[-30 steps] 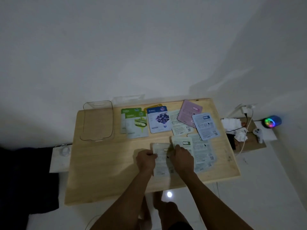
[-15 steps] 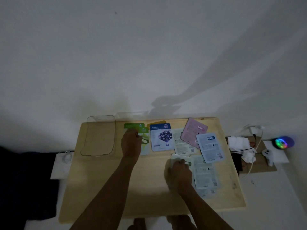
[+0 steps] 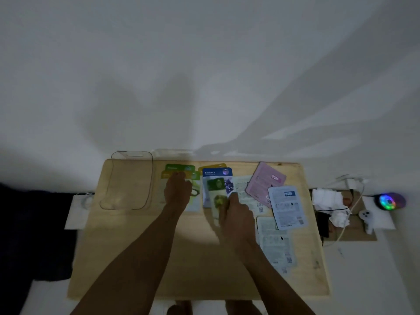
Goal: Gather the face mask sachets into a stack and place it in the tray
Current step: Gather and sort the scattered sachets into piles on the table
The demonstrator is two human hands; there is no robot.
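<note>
Several face mask sachets lie spread over the wooden table [image 3: 127, 258]. My left hand [image 3: 177, 192] rests flat on the green sachets [image 3: 181, 170] at the back. My right hand [image 3: 236, 217] grips a green-printed sachet [image 3: 218, 196] and holds it over the blue blueberry sachet [image 3: 217, 172]. A pink sachet [image 3: 266, 180] and a pale blue one [image 3: 286, 208] lie to the right, with white sachets [image 3: 276, 246] nearer me. The clear tray [image 3: 127, 181] stands at the back left, with nothing in it.
To the right of the table a low board holds crumpled tissues [image 3: 327, 196], cables [image 3: 350, 208], a small white device [image 3: 366, 215] and a glowing rainbow speaker [image 3: 389, 201]. A white wall rises behind the table. A dark cloth [image 3: 34, 223] lies at the left.
My left hand went from the front sachet to the green sachets at the back. My right hand lifted a sachet and carried it up over the blueberry sachet.
</note>
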